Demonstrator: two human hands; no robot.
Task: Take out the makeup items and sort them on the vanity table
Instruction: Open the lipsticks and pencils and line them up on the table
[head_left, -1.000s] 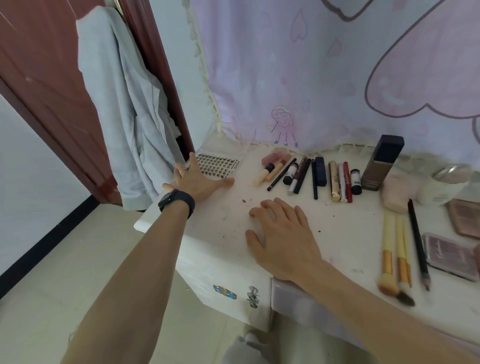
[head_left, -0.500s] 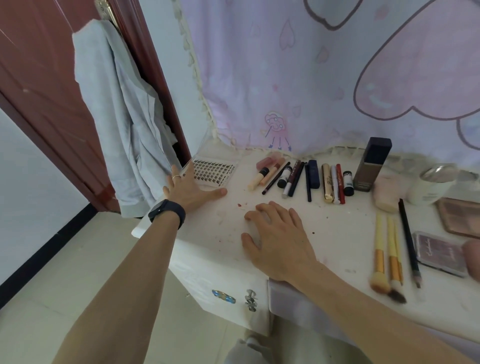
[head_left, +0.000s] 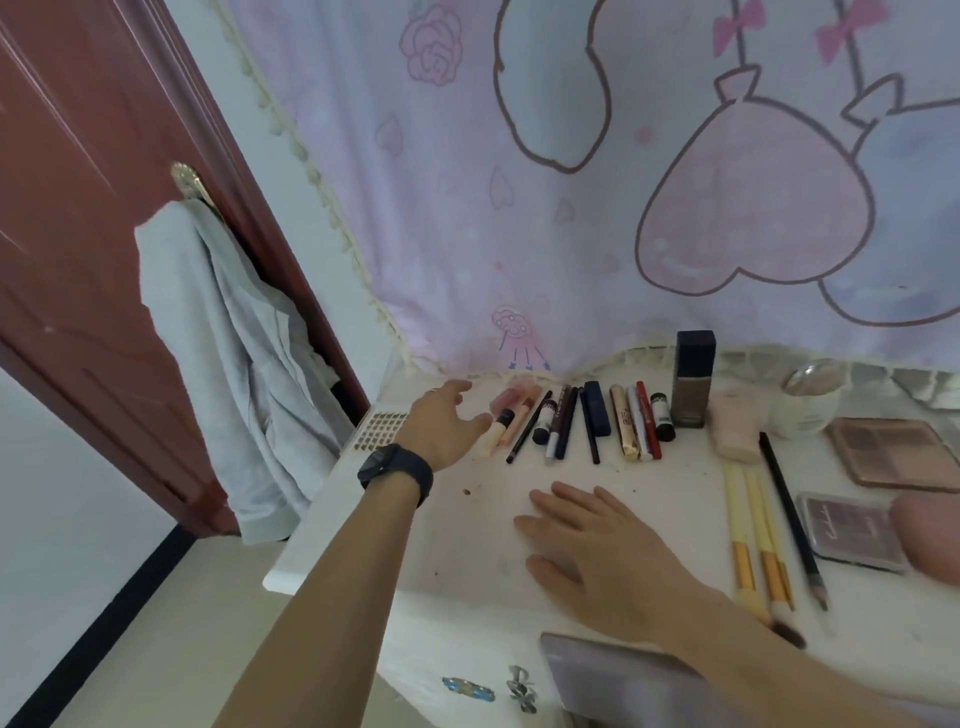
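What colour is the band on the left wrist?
The band is black; head view shows it.

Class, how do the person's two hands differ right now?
The left hand stretches toward the row of tubes; the right hand lies flat on the vanity table. The left wrist bears a black watch; the right is bare. Both are open and hold nothing.

Nothing here can be read for certain. The purple palette (head_left: 852, 530) near the right edge of the vanity table (head_left: 467, 545) has a line of script on its lid, too blurred to make out. The gold tube (head_left: 625, 426) and the short black tube (head_left: 661, 410), both in the row along the back edge, carry small print that is also illegible.
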